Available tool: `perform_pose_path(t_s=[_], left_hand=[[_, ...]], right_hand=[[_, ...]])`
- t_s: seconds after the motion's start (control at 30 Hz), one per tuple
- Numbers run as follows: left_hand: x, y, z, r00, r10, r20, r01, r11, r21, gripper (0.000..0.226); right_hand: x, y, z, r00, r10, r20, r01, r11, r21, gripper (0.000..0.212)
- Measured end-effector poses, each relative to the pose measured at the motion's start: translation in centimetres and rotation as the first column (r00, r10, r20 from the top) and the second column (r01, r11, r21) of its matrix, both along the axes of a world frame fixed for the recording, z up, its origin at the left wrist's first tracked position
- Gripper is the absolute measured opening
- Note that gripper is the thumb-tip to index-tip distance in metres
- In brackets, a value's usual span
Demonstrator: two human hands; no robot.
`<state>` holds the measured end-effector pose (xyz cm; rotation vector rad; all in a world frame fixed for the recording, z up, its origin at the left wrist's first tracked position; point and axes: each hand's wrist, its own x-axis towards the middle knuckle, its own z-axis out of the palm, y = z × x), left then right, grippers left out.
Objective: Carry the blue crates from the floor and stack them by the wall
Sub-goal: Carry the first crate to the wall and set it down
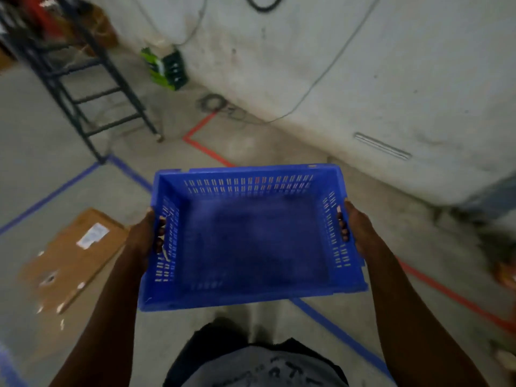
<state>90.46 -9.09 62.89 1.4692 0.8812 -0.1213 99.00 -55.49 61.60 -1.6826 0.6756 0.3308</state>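
An empty blue crate (251, 241) with slotted walls hangs in front of me above the concrete floor, held level. My left hand (145, 233) grips its left short wall, fingers hooked through the handle slot. On the opposite wall my right hand (357, 227) holds the handle slot the same way. The pale wall (363, 65) runs across the upper right, a short way beyond the crate. No other blue crate is in view.
A flattened cardboard sheet (72, 258) lies on the floor at left. A black metal rack (83, 88) stands at upper left, with a green crate (166, 67) by the wall. Cables (215, 103) coil at the wall's foot. Red tape (203, 148) and blue tape (343, 336) lines mark the floor.
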Motion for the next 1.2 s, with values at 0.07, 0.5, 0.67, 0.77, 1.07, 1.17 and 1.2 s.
perform_pose_path(t_s=[0.07, 0.5, 0.67, 0.77, 1.07, 1.17, 1.2], left_hand=[[5.4, -3.1, -0.4, 0.997, -0.077, -0.009, 0.077, 0.997, 0.011, 0.05], [38.7, -25.6, -3.2, 0.855, -0.518, -0.021, 0.518, 0.855, -0.016, 0.055], [48.3, -32.1, -4.0, 0.808, -0.588, -0.04, 0.588, 0.809, -0.016, 0.063], [52.9, -35.9, -4.9, 0.786, -0.615, -0.061, 0.616, 0.788, -0.011, 0.068], [63.3, -45.5, -12.5, 0.765, -0.623, -0.164, 0.629, 0.777, -0.024, 0.066], [65.8, -47.7, -15.7, 0.727, -0.659, -0.192, 0.659, 0.748, -0.072, 0.065], [66.5, -48.3, -17.0, 0.726, -0.659, -0.196, 0.656, 0.75, -0.09, 0.064]], right_hand=[[0.9, -4.1, -0.5, 0.995, -0.097, -0.02, 0.097, 0.995, 0.002, 0.052], [12.1, -24.0, -4.1, 0.839, -0.541, -0.062, 0.542, 0.84, 0.008, 0.05], [17.3, -29.8, -3.5, 0.819, -0.571, -0.063, 0.572, 0.821, -0.001, 0.051], [21.0, -33.5, -4.3, 0.818, -0.57, -0.073, 0.571, 0.821, -0.001, 0.059], [33.0, -44.5, -12.3, 0.83, -0.523, -0.193, 0.538, 0.843, 0.029, 0.064], [35.7, -47.9, -16.8, 0.836, -0.496, -0.234, 0.51, 0.86, -0.004, 0.08], [36.6, -48.9, -18.7, 0.832, -0.497, -0.245, 0.508, 0.861, -0.022, 0.089]])
